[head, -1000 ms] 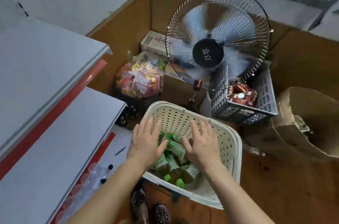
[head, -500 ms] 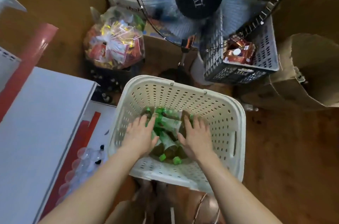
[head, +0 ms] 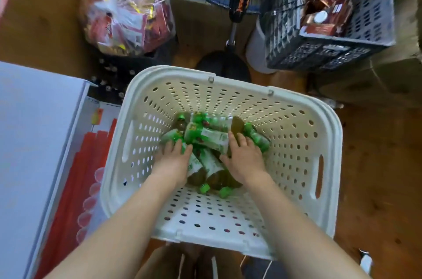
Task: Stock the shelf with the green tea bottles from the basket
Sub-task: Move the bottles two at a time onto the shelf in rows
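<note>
A white perforated basket stands on the floor in front of me. Several green tea bottles with green caps lie jumbled on its bottom. My left hand rests flat on the bottles at the pile's left side. My right hand lies on the pile's right side, thumb spread, fingers over a bottle's end. No bottle is lifted. The white shelf is at my left, its board bare.
Below the shelf board, a lower level shows red strips and clear bottles. Behind the basket stand a fan pole, a clear bag of snacks, a dark crate and a cardboard box.
My view has tipped down and closer to the basket. Both hands have gone from above the rim down onto the bottles at the bottom.
</note>
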`<act>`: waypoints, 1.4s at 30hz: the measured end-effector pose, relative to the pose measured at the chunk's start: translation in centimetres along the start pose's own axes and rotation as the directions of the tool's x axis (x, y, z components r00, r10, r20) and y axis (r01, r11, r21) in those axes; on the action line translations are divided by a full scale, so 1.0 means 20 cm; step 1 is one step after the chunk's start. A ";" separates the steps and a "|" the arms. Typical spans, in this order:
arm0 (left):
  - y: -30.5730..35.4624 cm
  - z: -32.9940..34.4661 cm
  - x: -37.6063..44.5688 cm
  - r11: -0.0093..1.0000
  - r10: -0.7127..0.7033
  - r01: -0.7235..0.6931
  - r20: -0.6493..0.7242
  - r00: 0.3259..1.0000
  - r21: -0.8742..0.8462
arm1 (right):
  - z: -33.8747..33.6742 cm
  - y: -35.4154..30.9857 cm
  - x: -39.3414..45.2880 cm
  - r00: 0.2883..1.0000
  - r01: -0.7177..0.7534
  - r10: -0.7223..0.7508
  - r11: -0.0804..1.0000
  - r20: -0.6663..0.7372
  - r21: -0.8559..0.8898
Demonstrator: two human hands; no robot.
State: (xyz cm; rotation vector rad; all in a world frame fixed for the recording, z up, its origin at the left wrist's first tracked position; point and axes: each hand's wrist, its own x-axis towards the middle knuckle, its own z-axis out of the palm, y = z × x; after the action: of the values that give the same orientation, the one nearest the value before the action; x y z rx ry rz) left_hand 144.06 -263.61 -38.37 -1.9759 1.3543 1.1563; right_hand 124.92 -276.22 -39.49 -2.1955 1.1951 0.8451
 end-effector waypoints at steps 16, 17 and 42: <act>0.06 0.03 0.18 0.931 0.126 -0.097 -0.059 0.990 0.353 | 0.06 0.04 0.14 1.000 0.000 -0.001 1.000 -0.018 -0.029; 0.06 0.02 0.17 0.931 0.132 -0.103 -0.060 0.989 0.351 | 0.06 0.05 0.13 1.000 0.005 -0.005 1.000 -0.014 0.009; -0.01 -0.31 -0.46 0.471 0.151 -0.339 -0.304 0.941 -0.815 | -0.58 0.00 -0.54 0.835 0.222 0.190 0.743 -0.516 0.631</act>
State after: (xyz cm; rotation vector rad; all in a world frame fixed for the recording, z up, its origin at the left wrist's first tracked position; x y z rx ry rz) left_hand 145.05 -263.51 -27.27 -2.6661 1.2889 2.1662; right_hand 123.58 -278.07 -23.82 -1.8323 1.4381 -0.2932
